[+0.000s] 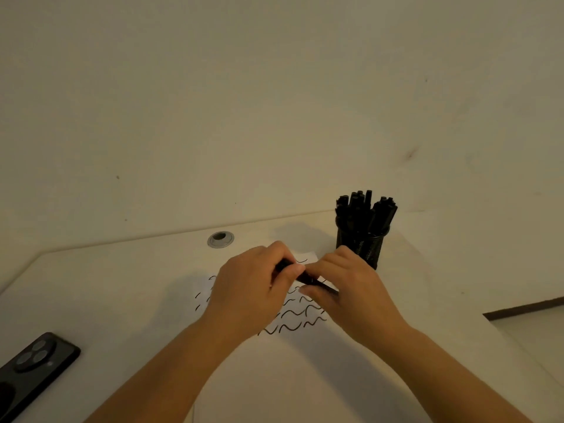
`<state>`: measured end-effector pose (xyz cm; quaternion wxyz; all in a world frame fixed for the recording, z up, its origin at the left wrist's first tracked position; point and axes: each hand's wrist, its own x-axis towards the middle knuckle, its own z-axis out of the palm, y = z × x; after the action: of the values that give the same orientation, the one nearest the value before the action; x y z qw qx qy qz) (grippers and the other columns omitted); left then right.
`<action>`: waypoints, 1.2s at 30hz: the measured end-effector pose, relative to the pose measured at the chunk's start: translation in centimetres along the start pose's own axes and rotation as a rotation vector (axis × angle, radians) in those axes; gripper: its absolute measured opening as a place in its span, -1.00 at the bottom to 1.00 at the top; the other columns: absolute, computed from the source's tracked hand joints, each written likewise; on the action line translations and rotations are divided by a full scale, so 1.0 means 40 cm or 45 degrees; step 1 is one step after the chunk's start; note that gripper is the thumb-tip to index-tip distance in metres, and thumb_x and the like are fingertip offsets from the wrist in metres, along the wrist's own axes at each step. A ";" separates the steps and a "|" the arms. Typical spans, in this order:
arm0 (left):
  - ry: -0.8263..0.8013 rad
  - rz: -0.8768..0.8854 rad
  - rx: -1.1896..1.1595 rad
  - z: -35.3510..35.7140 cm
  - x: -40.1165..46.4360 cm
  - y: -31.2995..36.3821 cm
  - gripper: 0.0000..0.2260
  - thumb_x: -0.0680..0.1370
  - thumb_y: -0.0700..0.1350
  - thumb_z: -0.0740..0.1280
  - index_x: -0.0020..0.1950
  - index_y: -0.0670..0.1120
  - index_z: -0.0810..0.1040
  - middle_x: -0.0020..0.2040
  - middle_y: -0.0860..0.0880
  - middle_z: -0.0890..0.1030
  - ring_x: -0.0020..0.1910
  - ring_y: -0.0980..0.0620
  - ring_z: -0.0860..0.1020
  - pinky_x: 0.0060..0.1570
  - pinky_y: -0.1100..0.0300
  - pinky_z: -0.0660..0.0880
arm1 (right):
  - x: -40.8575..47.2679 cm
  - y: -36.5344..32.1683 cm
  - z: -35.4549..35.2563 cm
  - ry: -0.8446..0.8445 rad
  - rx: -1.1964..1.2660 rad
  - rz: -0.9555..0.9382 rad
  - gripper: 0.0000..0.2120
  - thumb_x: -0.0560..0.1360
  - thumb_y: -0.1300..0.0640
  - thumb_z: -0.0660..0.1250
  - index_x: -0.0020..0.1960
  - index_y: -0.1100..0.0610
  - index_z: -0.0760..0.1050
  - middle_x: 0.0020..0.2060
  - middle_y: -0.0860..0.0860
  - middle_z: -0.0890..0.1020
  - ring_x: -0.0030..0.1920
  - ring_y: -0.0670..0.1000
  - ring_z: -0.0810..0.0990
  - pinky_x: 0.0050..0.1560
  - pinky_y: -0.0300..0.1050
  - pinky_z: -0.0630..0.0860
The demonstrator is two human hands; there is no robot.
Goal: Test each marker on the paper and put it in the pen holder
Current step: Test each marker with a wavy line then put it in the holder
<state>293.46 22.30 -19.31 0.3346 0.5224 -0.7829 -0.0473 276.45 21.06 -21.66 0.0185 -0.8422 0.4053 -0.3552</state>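
Both hands gripped one black marker [308, 279] over paper [293, 315]: left hand [253, 288], right hand [345, 285]; axis ran left-right; pen holder [361, 239] just beyond right hand.

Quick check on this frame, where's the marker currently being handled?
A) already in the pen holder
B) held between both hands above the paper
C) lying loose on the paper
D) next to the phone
B: the black marker is in the grip of both the left hand and the right hand, over the scribbled paper, short of the pen holder.
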 end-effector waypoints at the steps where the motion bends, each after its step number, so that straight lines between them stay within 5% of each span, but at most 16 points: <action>1: 0.005 0.048 0.028 0.005 0.015 0.019 -0.79 0.51 0.14 0.12 -0.10 0.07 0.45 -0.31 0.11 0.52 -0.32 0.14 0.46 -0.33 0.24 0.38 | 0.002 0.005 -0.015 -0.013 0.004 0.003 -0.84 0.37 0.09 0.46 -0.07 0.10 0.60 -0.29 -0.06 0.61 -0.27 -0.06 0.45 -0.23 -0.33 0.35; 5: 0.028 0.184 -0.021 0.046 0.064 0.083 -0.81 0.57 0.09 0.14 0.06 0.06 0.46 -0.20 0.08 0.60 -0.21 0.10 0.53 -0.21 0.10 0.48 | -0.009 0.056 -0.078 0.030 0.050 0.142 -0.89 0.42 0.15 0.42 -0.06 0.12 0.58 -0.26 -0.05 0.60 -0.27 -0.12 0.42 -0.26 -0.43 0.27; 7: 0.044 0.161 -0.184 0.078 0.082 0.102 -0.77 0.56 0.06 0.17 0.20 0.10 0.40 -0.18 0.18 0.60 -0.19 0.23 0.53 -0.19 0.24 0.48 | -0.024 0.088 -0.107 0.090 0.054 0.236 -0.90 0.42 0.20 0.41 -0.07 0.13 0.58 -0.24 -0.04 0.58 -0.26 -0.07 0.48 -0.24 -0.37 0.34; 9: 0.065 0.054 -0.387 0.117 0.101 0.107 -0.66 0.53 0.05 0.22 0.30 0.12 0.30 -0.11 0.27 0.56 -0.12 0.31 0.51 -0.16 0.35 0.46 | -0.034 0.127 -0.141 0.191 0.097 0.368 -0.91 0.40 0.23 0.41 -0.09 0.13 0.59 -0.23 -0.07 0.56 -0.24 -0.05 0.51 -0.21 -0.34 0.39; 15: -0.054 -0.424 -0.587 0.257 0.161 0.052 -0.32 0.40 0.00 0.44 0.42 0.02 0.16 0.28 0.10 0.41 0.16 0.20 0.40 0.19 0.17 0.41 | -0.017 0.248 -0.247 0.437 0.396 0.716 -0.85 0.45 0.10 0.36 -0.17 -0.17 0.54 -0.19 -0.18 0.55 -0.18 -0.19 0.50 -0.22 -0.41 0.35; 19: -0.213 -0.547 -0.621 0.330 0.193 0.030 -0.19 0.35 0.02 0.48 0.46 -0.05 0.10 0.40 0.04 0.33 0.29 0.13 0.35 0.18 0.22 0.31 | 0.003 0.292 -0.273 0.606 0.668 0.816 -0.88 0.46 0.12 0.36 -0.13 -0.11 0.53 -0.25 -0.11 0.61 -0.30 -0.17 0.58 -0.19 -0.31 0.44; 21: -0.228 -0.540 -0.657 0.356 0.202 0.027 -0.22 0.32 0.01 0.50 0.42 -0.03 0.16 0.32 0.10 0.38 0.30 0.12 0.36 0.13 0.30 0.31 | 0.016 0.306 -0.268 0.679 0.758 0.833 -0.87 0.46 0.15 0.37 -0.09 -0.08 0.52 -0.22 -0.06 0.62 -0.30 -0.18 0.60 -0.17 -0.27 0.50; 24: -0.202 -0.518 -0.732 0.374 0.214 0.032 -0.27 0.29 -0.04 0.53 0.35 0.04 0.22 0.07 0.28 0.40 0.05 0.32 0.43 -0.16 0.55 0.29 | 0.039 0.322 -0.251 0.747 0.763 0.853 -0.86 0.44 0.16 0.38 -0.11 -0.07 0.50 -0.23 -0.07 0.61 -0.31 -0.19 0.61 -0.12 -0.16 0.55; 30: -0.162 -0.574 -0.801 0.399 0.246 0.027 -0.18 0.24 -0.04 0.56 0.36 0.03 0.16 0.06 0.19 0.41 0.04 0.17 0.41 -0.03 0.31 0.34 | 0.070 0.350 -0.204 0.780 0.700 0.878 -0.86 0.44 0.13 0.38 -0.16 -0.07 0.45 -0.25 -0.08 0.60 -0.35 -0.22 0.60 -0.17 -0.16 0.53; 36: -0.098 -0.595 -0.682 0.403 0.265 0.035 -0.24 0.20 0.05 0.55 0.26 0.03 0.21 -0.07 0.27 0.40 -0.08 0.20 0.42 -0.27 0.46 0.28 | 0.098 0.346 -0.145 0.514 0.536 0.826 -0.82 0.43 0.10 0.39 -0.14 0.02 0.37 -0.26 -0.07 0.56 -0.28 -0.09 0.62 -0.36 -0.36 0.41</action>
<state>280.66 9.48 -26.13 0.4101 0.5789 -0.6141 -0.3458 265.27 10.51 -19.45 0.2207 -0.5628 0.5630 -0.5635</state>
